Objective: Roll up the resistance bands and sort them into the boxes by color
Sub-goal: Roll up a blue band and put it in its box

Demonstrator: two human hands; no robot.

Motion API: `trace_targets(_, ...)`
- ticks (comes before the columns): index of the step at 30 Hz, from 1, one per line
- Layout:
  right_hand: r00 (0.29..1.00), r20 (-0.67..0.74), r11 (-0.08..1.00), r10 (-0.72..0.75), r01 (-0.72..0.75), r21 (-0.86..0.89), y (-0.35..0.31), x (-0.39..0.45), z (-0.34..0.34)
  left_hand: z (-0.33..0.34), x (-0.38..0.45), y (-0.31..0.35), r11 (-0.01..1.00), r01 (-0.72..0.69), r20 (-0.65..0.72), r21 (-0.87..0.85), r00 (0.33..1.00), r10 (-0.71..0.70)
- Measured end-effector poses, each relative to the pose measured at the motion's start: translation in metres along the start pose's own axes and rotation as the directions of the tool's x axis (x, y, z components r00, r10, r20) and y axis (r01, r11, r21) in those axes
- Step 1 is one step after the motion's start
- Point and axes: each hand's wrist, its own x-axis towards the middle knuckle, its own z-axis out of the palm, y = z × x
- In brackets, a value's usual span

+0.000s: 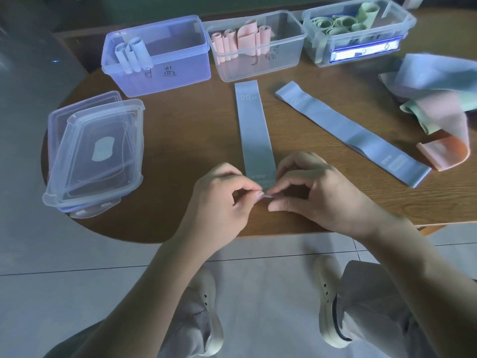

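A blue resistance band (253, 130) lies flat on the wooden table, running away from me. My left hand (222, 200) and my right hand (309, 192) both pinch its near end, where a small fold has formed. A second blue band (353, 133) lies flat and slanted to the right. At the back stand three open boxes: a bluish box (180, 71) holding rolled blue bands (131, 54), a clear box (286, 58) with rolled pink bands (240, 40), and a clear box (407, 24) with rolled green bands (335, 24).
A stack of clear plastic lids (95, 153) sits at the table's left edge. A loose heap of blue, pink and green bands (438, 104) lies at the right. The table's front edge (258, 232) curves just below my hands; my feet stand on the tiled floor.
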Motion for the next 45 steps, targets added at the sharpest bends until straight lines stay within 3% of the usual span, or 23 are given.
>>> trace_targets(5,0.998,-0.052,1.000,0.025,-0.026,-0.011,-0.003,0.002,0.004,0.000,0.001,0.004,0.995,0.085,0.036,-0.042,0.996,-0.084)
trace_targets(13,0.976,-0.111,0.980,0.190,-0.182,0.073,-0.010,0.009,0.004,0.011,0.000,-0.001,0.996,0.013,0.000,0.087,1.000,-0.013)
trace_targets(21,0.953,-0.162,0.967,0.256,-0.254,0.032,-0.011,0.012,0.007,0.010,0.000,-0.002,0.996,-0.080,-0.021,0.049,0.996,0.082)
trace_targets(29,0.966,-0.224,0.988,0.129,-0.144,-0.051,-0.005,0.010,0.010,0.010,0.000,-0.003,0.994,-0.063,-0.015,0.088,0.998,0.065)
trace_targets(34,0.989,-0.148,0.999,-0.016,0.012,-0.031,0.001,0.006,0.009,0.012,0.003,-0.004,0.997,-0.035,-0.050,0.071,0.998,0.039)
trace_targets(41,0.988,-0.152,0.999,-0.001,-0.006,-0.049,0.004,0.007,0.005,0.010,0.006,-0.004,1.000,0.000,-0.070,0.017,0.998,0.001)
trace_targets(45,0.984,-0.177,0.998,0.026,-0.035,-0.046,0.001,0.009,0.006,0.010,0.007,-0.005,0.996,-0.076,-0.044,0.037,0.996,0.077)
